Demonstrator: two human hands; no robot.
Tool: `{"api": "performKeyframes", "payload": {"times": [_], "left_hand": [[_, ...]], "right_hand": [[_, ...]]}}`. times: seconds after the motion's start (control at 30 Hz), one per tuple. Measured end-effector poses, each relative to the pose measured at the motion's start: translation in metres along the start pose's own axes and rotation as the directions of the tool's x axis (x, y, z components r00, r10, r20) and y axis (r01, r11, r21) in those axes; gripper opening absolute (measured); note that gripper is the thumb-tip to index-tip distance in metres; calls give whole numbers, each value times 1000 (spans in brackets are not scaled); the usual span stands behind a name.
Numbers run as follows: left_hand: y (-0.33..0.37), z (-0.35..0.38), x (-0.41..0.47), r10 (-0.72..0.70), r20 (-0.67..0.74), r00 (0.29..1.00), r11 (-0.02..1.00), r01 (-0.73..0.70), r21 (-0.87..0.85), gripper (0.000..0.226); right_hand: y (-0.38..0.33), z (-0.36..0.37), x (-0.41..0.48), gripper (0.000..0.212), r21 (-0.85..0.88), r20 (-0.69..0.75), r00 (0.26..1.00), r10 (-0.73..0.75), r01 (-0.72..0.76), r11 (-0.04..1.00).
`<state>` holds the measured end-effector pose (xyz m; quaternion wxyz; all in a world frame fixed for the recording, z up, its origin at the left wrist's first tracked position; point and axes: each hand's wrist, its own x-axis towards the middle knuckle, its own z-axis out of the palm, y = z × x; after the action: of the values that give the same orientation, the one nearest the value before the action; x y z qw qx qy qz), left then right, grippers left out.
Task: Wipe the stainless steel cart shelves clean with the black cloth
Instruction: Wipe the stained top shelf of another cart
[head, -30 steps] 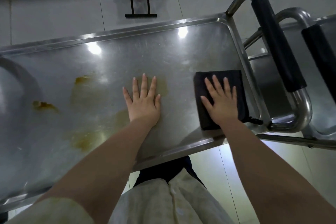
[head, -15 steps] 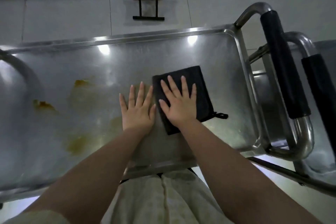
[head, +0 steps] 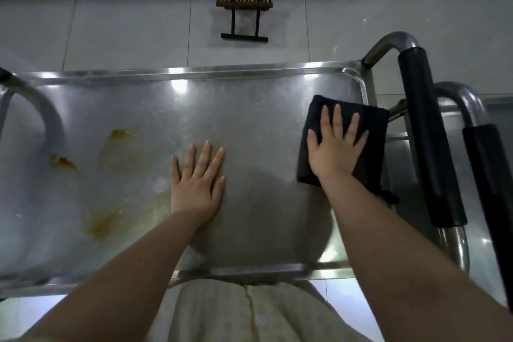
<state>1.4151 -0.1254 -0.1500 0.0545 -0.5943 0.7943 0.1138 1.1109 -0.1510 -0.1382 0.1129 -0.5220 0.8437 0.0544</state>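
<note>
Steel cart shelf point(head: 249, 108): my right hand point(head: 337, 147), fingers spread, presses the black cloth point(head: 373, 125) at its far right corner, overhanging the rim point(head: 358, 82), where it may slip off; my left hand point(head: 197, 186) lies flat mid-shelf.

A: How is the light on the cart shelf point(head: 249, 119)?
B: Dim and cool. Two white glare spots sit on the shelf near its far rim, a third at its near right corner.
A: Shadows?
B: One broad, round shadow darkens the shelf's middle toward the near rim.
A: Sharpness?
B: Soft throughout. The shelf's left end is hazy and washed out; past its right end the handles point(head: 427, 133) bow with wide-angle distortion
</note>
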Motion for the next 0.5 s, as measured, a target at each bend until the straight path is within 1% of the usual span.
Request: {"api": "performKeyframes", "payload": {"times": [0.03, 0.07, 0.1, 0.17, 0.2, 0.23, 0.33, 0.37, 0.43, 0.5], "left_hand": [[1, 0, 0, -4, 2, 1000, 1000, 4, 3, 59], [2, -1, -1, -13, 3, 1000, 1000, 13, 11, 59], [3, -2, -1, -23, 6, 1000, 1000, 22, 22, 59], [3, -5, -2, -30, 35, 999, 998, 28, 57, 60], [3, -7, -4, -31, 51, 998, 997, 27, 67, 60], [2, -8, -4, -32, 56, 998, 998, 29, 59, 60], [-1, -18, 2, -67, -16, 998, 995, 65, -74, 59], [-4, -22, 11, -89, -50, 995, 992, 84, -90, 58], [-15, -30, 37, -125, -52, 991, 991, 122, -57, 57], [-29, -36, 61, -156, 3, 988, 988, 156, 0, 59]], "right_hand": [[-19, 2, -3, 66, 19, 1, 1000, -23, 23, 1000], [-41, 4, -7, 66, 33, 10, 996, -89, 88, 996], [-64, 6, -12, 66, 37, 24, 982, -189, 188, 981], [-107, 11, -25, 66, 26, 52, 914, -403, 402, 915], [-121, 13, -31, 66, 19, 60, 879, -473, 473, 881], [-130, 14, -35, 65, 14, 60, 858, -511, 511, 859], [-129, 17, -33, 65, 41, 44, 854, -519, 517, 855], [-127, 18, -32, 65, 40, 28, 857, -515, 514, 857], [-127, 18, -33, 65, 39, 3, 860, -510, 510, 859], [-129, 16, -34, 65, 54, 4, 854, -521, 520, 852]]}}
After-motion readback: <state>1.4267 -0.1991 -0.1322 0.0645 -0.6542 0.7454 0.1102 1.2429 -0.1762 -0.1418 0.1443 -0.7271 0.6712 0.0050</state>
